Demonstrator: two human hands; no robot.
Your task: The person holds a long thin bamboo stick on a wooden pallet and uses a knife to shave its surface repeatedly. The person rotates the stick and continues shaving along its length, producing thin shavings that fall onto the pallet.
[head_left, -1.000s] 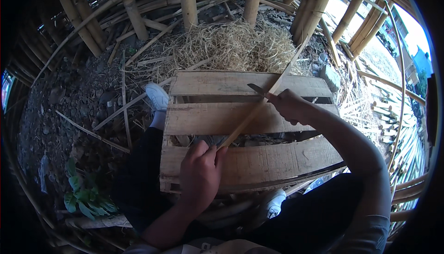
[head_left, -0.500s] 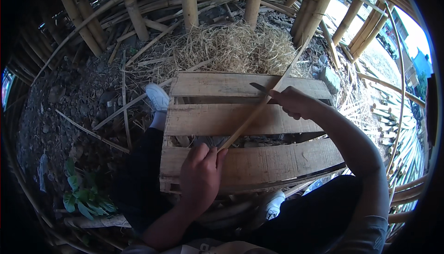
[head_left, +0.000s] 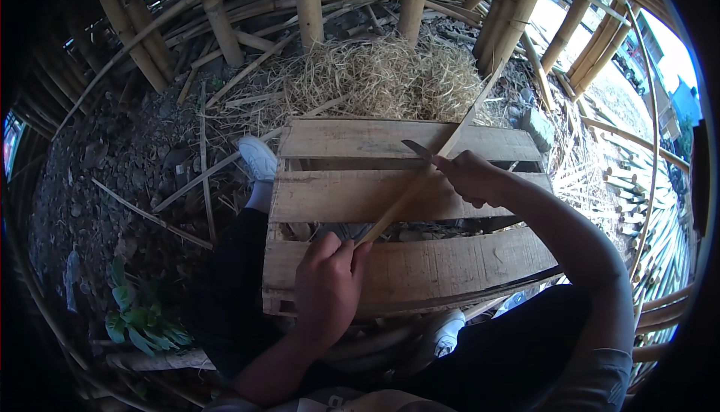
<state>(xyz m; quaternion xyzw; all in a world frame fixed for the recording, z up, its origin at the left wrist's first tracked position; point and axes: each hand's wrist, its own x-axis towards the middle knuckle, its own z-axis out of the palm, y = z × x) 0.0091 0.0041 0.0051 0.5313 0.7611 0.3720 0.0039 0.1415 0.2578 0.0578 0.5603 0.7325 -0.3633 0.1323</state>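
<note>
Gripping near end of bamboo strip (head_left: 397, 203) in left hand (head_left: 328, 275), lengthwise away and rightward from grip, aslant above slatted wooden crate (head_left: 450, 260); clasping knife (head_left: 417, 149) in right hand (head_left: 471, 178), nearer strip's visible middle; crossing strip with blade; cannot tell contact.

One long, narrow, pale tan strip (head_left: 400, 200), bamboo-like, is held slantwise over the slatted wooden crate (head_left: 487, 257), its near end hidden in the grip, its tapered far end extended beyond the crate's far edge to the right. One small knife (head_left: 417, 149), dark-bladed, handle covered, is held crosswise at the strip's middle, its tip pointed left; contact cannot be told.
</note>
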